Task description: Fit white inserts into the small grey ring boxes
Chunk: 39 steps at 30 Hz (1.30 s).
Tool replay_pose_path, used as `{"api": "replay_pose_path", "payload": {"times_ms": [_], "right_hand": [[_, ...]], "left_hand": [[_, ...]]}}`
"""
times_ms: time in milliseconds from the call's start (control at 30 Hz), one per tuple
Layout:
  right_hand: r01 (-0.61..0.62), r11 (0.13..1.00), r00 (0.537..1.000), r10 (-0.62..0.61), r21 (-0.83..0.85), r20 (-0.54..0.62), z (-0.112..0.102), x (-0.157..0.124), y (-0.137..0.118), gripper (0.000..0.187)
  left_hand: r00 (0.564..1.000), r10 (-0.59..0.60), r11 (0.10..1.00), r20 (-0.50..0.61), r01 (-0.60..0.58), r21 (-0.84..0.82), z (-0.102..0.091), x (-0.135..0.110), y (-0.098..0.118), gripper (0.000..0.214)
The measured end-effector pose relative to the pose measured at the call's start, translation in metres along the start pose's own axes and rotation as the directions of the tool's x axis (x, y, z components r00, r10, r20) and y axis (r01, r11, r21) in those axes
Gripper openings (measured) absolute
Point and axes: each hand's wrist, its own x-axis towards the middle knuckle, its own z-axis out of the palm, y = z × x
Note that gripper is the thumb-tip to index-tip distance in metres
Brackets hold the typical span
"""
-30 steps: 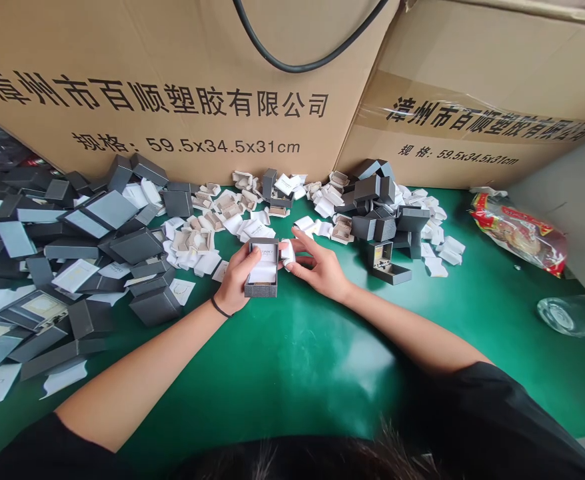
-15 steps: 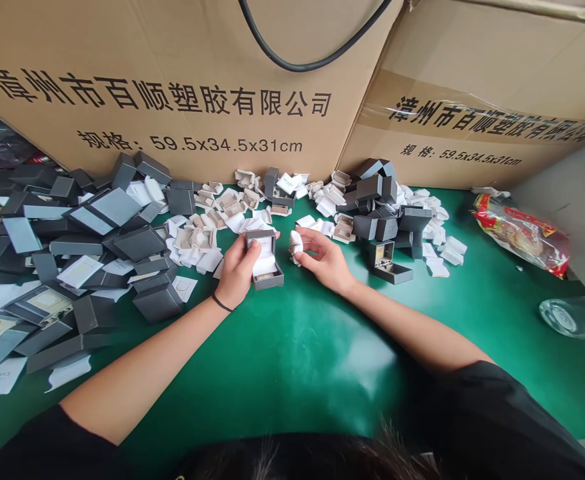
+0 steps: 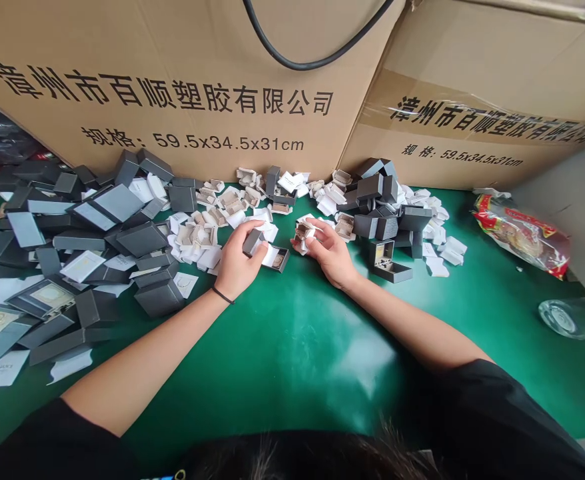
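My left hand (image 3: 242, 259) is closed around a small dark grey hinged jewelry box (image 3: 276, 258). The box is tilted with its lid up, and part of its white inside shows. In my right hand (image 3: 328, 252), fingers pinch a small white cardboard insert (image 3: 303, 235), its beige inner side toward me. A gap of green table separates the two hands. Behind them lie loose white and beige inserts (image 3: 200, 237) in a scattered heap. Right of my right hand, one dark box (image 3: 390, 263) stands with its lid up.
A big pile of dark grey boxes (image 3: 142, 240) covers the left side, and a smaller stack (image 3: 372, 193) stands at the back right. Two cardboard cartons (image 3: 197, 40) wall off the back under a black cable (image 3: 297, 65). A food packet (image 3: 520, 233) and a glass (image 3: 567, 319) lie at right.
My left hand has turned the jewelry box, so its opening now faces more to the right. My right hand has rotated the insert, showing its beige inside.
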Motion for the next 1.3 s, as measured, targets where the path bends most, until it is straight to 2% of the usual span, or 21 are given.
{"api": "replay_pose_path", "payload": {"times_ms": [167, 267, 367, 433, 500, 567, 833, 1000, 1300], "right_hand": [[0.032, 0.999, 0.999, -0.032, -0.016, -0.039, 0.0, 0.001, -0.001, 0.045], [0.03, 0.999, 0.999, -0.031, -0.016, -0.035, 0.0, 0.002, -0.001, 0.045], [0.019, 1.0, 0.999, -0.02, -0.013, -0.032, 0.0, 0.002, 0.001, 0.046], [0.011, 1.0, 0.999, -0.012, -0.017, -0.03, 0.0, 0.002, 0.002, 0.046], [0.004, 1.0, 1.0, -0.004, -0.017, -0.028, 0.0, 0.003, 0.002, 0.046], [0.0, 1.0, 1.0, 0.0, -0.013, -0.023, 0.0, 0.003, 0.001, 0.046], [0.0, 1.0, 1.0, 0.0, -0.014, -0.01, 0.0, 0.003, 0.0, 0.045], [-0.005, 1.0, 1.0, 0.005, -0.019, -0.004, -0.001, 0.003, 0.0, 0.045], [-0.037, 0.999, 0.999, 0.036, -0.027, -0.023, 0.001, 0.003, -0.003, 0.049]], "left_hand": [[0.996, 0.04, 0.995, 0.077, -0.047, 0.092, -0.002, 0.0, 0.006, 0.041], [0.979, 0.201, 0.97, 0.028, -0.203, 0.135, -0.004, -0.002, 0.011, 0.043], [0.903, 0.428, 0.866, -0.019, -0.405, 0.293, -0.008, -0.004, 0.017, 0.033], [0.86, 0.505, 0.772, 0.069, -0.487, 0.409, -0.009, -0.005, 0.02, 0.02], [0.848, 0.492, 0.703, 0.196, -0.52, 0.485, -0.009, -0.006, 0.02, 0.014], [0.854, 0.448, 0.672, 0.264, -0.517, 0.53, -0.008, -0.007, 0.019, 0.015], [0.859, 0.431, 0.595, 0.276, -0.501, 0.629, -0.008, -0.008, 0.025, 0.016], [0.864, 0.422, 0.598, 0.276, -0.494, 0.631, -0.009, -0.01, 0.024, 0.019], [0.846, 0.434, 0.571, 0.308, -0.523, 0.633, -0.006, -0.012, 0.022, 0.017]]}}
